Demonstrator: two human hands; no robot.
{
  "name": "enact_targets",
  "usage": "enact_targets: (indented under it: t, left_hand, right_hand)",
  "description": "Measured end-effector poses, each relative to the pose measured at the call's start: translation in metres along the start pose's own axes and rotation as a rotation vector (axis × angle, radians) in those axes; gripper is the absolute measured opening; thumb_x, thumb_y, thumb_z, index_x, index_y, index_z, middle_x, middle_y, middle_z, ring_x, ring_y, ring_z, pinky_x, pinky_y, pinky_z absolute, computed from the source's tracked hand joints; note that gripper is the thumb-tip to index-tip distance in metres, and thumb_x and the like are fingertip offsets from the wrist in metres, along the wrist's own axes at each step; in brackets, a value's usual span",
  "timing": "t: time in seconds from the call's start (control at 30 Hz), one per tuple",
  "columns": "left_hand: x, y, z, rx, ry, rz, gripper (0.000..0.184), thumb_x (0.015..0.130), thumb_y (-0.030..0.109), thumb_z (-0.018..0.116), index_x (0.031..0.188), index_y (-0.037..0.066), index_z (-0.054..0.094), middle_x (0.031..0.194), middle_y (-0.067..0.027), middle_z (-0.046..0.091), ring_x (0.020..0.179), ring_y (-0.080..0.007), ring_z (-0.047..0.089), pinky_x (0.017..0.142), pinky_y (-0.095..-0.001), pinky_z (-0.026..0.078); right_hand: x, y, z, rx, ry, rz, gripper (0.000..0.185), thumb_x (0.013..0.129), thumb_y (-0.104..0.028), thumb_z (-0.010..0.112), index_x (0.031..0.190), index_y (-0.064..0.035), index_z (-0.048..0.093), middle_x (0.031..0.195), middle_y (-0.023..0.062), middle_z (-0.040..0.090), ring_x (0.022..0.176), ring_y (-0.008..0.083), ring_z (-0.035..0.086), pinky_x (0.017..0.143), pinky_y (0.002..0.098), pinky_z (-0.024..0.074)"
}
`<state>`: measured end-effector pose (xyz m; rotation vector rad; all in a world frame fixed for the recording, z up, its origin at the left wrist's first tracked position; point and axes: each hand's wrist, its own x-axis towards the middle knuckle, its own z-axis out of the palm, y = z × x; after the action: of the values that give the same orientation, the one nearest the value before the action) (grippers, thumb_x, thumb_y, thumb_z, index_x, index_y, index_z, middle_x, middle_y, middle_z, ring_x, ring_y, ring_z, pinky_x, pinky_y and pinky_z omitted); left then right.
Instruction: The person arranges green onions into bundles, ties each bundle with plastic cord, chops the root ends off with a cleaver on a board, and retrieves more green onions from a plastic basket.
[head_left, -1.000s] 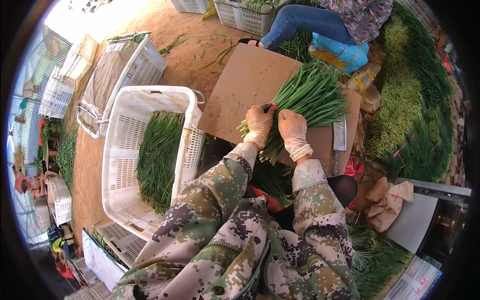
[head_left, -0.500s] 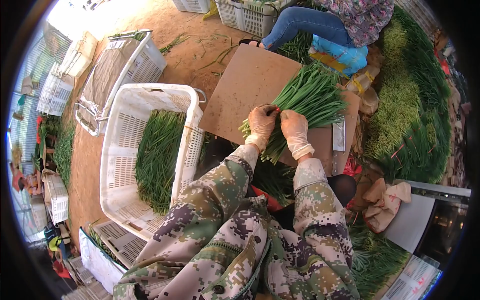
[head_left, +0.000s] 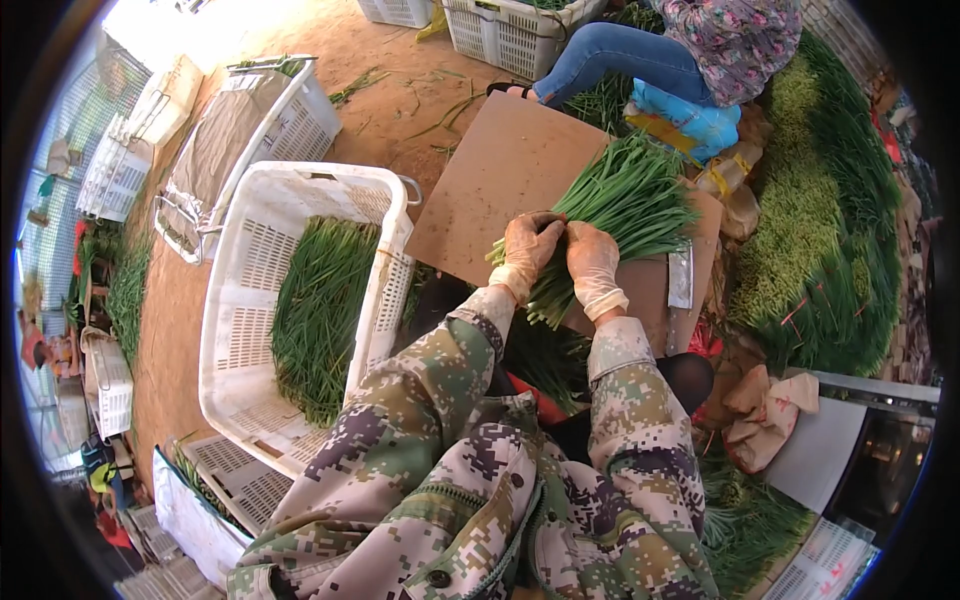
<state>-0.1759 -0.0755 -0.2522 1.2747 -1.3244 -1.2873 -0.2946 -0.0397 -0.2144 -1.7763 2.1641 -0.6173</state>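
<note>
A bunch of long green stalks (head_left: 640,195) lies across a brown board (head_left: 510,150), its pale cut ends toward the lower left. My left hand (head_left: 532,250), in a thin dirty glove, rests on the bunch with its fingers closed near the cut ends. Right beside it, my right hand (head_left: 594,262), gloved too, has its fingers pinched together; the fingertips of both hands nearly meet. Whatever is between the fingertips is too small to make out. A flat metal blade (head_left: 680,277) lies on the board to the right of the bunch.
To the left stands a white crate (head_left: 240,340) holding green stalks (head_left: 325,310). Another crate with a brown cover (head_left: 225,130) is behind it. A person in jeans (head_left: 625,55) sits beyond the board. Heaped stalks (head_left: 800,220) line the right side, near crumpled brown paper (head_left: 765,415).
My hands have drawn closer together over the bunch, and the red bit seen at my left fingertips is now hidden. The view has shifted slightly.
</note>
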Motion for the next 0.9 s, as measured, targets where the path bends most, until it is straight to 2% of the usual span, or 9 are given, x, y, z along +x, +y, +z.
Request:
enact_targets:
  t: [0.07,0.13,0.27,0.37,0.6,0.67,0.8,0.9]
  left_hand:
    - [-0.002,0.008,-0.001,-0.05,-0.01,-0.079,0.017,0.086,0.007,0.069,0.099,-0.003,0.073,0.091,-0.0069,0.073,0.081,-0.0132,0.065,0.077,-0.0271,0.053]
    - [0.0,0.006,0.006,-0.139,0.059,-0.119,0.024,0.084,0.018,0.073,0.096,-0.002,0.075,0.088,-0.0143,0.074,0.079,-0.0183,0.07,0.077,-0.0307,0.054]
    - [0.005,0.007,0.006,-0.054,0.069,-0.14,0.025,0.082,0.02,0.074,0.094,-0.001,0.075,0.083,-0.0134,0.074,0.075,-0.0183,0.07,0.074,-0.0313,0.054]
    - [0.004,0.017,0.006,0.056,0.082,-0.139,0.026,0.08,0.022,0.076,0.091,-0.001,0.075,0.079,-0.0127,0.074,0.073,-0.0183,0.069,0.073,-0.0321,0.054]
    - [0.005,0.017,0.001,0.054,0.039,-0.153,0.025,0.081,0.02,0.076,0.093,-0.002,0.074,0.082,-0.0123,0.074,0.075,-0.0174,0.068,0.073,-0.0317,0.053]
    - [0.004,0.019,0.0,0.01,0.015,-0.139,0.024,0.082,0.018,0.075,0.093,-0.003,0.073,0.082,-0.0107,0.073,0.075,-0.0156,0.066,0.073,-0.0308,0.052]
    - [0.007,0.011,-0.002,0.004,-0.015,-0.139,0.023,0.082,0.017,0.075,0.093,-0.003,0.073,0.081,-0.0093,0.072,0.074,-0.0144,0.065,0.073,-0.0303,0.052]
    - [0.008,0.007,-0.002,-0.058,-0.037,-0.119,0.02,0.082,0.013,0.075,0.092,-0.004,0.073,0.081,-0.008,0.072,0.073,-0.0137,0.063,0.072,-0.0293,0.052]
  right_hand:
    - [-0.002,-0.006,-0.002,-0.037,0.005,-0.007,0.023,0.091,-0.027,0.057,0.09,-0.0088,0.071,0.084,0.0186,0.068,0.082,0.0406,0.065,0.071,0.0493,0.0513]
    - [-0.001,-0.005,0.0,-0.077,0.017,-0.009,0.019,0.089,-0.022,0.057,0.085,-0.0077,0.069,0.082,0.017,0.068,0.08,0.0393,0.066,0.069,0.0484,0.0519]
    - [-0.003,0.0,0.003,-0.086,0.033,-0.046,0.016,0.084,-0.016,0.058,0.09,-0.0087,0.071,0.086,0.0164,0.07,0.083,0.0381,0.067,0.072,0.0476,0.0528]
    - [-0.003,0.003,0.005,-0.082,0.029,-0.032,0.023,0.084,-0.013,0.059,0.101,-0.0097,0.073,0.093,0.0151,0.071,0.089,0.0356,0.068,0.079,0.045,0.0535]
    - [-0.004,0.006,0.007,-0.049,0.071,-0.052,0.023,0.084,-0.015,0.059,0.103,-0.0101,0.073,0.093,0.0151,0.072,0.089,0.0349,0.068,0.079,0.0449,0.0537]
    - [-0.004,0.001,0.001,-0.053,-0.005,-0.003,0.024,0.084,-0.015,0.059,0.103,-0.0099,0.073,0.093,0.0153,0.072,0.09,0.035,0.068,0.079,0.0444,0.0539]
    - [-0.002,0.009,0.009,-0.007,-0.018,-0.005,0.023,0.087,-0.018,0.058,0.102,-0.0096,0.073,0.092,0.0174,0.071,0.087,0.0382,0.067,0.079,0.0463,0.0524]
    - [-0.001,0.016,0.021,0.021,0.107,-0.063,0.021,0.089,-0.021,0.058,0.1,-0.0098,0.073,0.09,0.0177,0.07,0.086,0.0386,0.066,0.077,0.0472,0.0521]
